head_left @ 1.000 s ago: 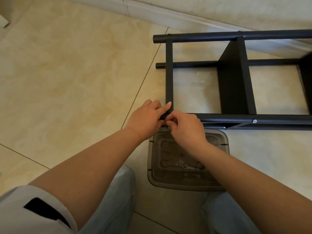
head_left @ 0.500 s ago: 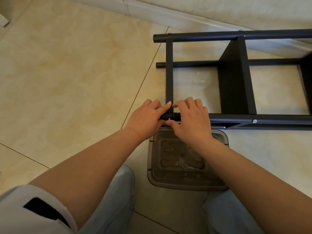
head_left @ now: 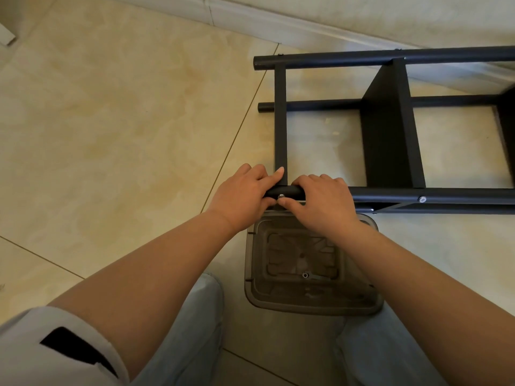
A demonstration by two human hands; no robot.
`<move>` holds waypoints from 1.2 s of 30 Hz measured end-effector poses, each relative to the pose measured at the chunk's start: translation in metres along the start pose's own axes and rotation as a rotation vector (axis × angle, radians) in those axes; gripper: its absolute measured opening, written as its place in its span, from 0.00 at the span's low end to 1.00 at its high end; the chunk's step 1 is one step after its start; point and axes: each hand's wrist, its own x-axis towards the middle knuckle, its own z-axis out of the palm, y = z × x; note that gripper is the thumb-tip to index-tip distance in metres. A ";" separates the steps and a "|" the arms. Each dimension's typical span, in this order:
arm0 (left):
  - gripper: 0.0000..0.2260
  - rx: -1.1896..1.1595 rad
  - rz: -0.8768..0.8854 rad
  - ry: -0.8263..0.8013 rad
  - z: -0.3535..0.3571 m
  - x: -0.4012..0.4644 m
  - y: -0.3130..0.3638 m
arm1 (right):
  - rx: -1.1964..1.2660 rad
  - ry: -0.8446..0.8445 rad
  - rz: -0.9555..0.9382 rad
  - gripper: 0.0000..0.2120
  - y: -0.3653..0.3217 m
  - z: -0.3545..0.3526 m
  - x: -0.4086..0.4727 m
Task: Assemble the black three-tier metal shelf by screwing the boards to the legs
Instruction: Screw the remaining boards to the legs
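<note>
The left hand (head_left: 241,195) curls around the near leg (head_left: 287,193) at its left end, fingers bent over the top of the tube, the forefinger stretched out so its tip lies against the bottom of the end board (head_left: 280,121), the thumb tucked beneath the tube. Just right of it, a screw (head_left: 281,196) sits in the front of the leg, between the two hands. The right hand (head_left: 324,201) wraps the same leg from above, fingers curled over the far side, the thumb tip touching the tube right under the screw. Whether the thumb presses the screw itself I cannot tell.

The shelf (head_left: 390,129) lies on its side on the floor (head_left: 111,129), its legs running out toward the right edge of the view. A middle board (head_left: 390,135) stands on edge between the legs, and a second screw (head_left: 422,199) shows in the near leg further right. The far leg (head_left: 362,58) lies close to the baseboard (head_left: 278,23).

Below the hands, a translucent grey tub (head_left: 312,307) sits on the floor between the person's knees, its far rim under the near leg; a small metal wrench (head_left: 312,276) lies on its bottom. The floor is glossy beige tile with thin dark joints. A pale wall runs along the top of the view.
</note>
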 end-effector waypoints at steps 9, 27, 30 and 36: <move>0.26 0.009 0.001 -0.001 0.001 0.000 -0.001 | -0.008 0.039 -0.012 0.22 0.001 0.003 0.001; 0.27 -0.052 0.012 -0.047 -0.004 -0.007 -0.018 | 0.170 0.269 -0.162 0.14 -0.003 0.014 -0.019; 0.26 -0.075 -0.007 -0.039 -0.004 -0.008 -0.017 | 0.123 0.479 -0.484 0.05 0.014 0.029 -0.033; 0.27 -0.093 -0.014 -0.043 -0.003 -0.007 -0.017 | 0.044 -0.316 -0.288 0.12 0.034 0.065 -0.052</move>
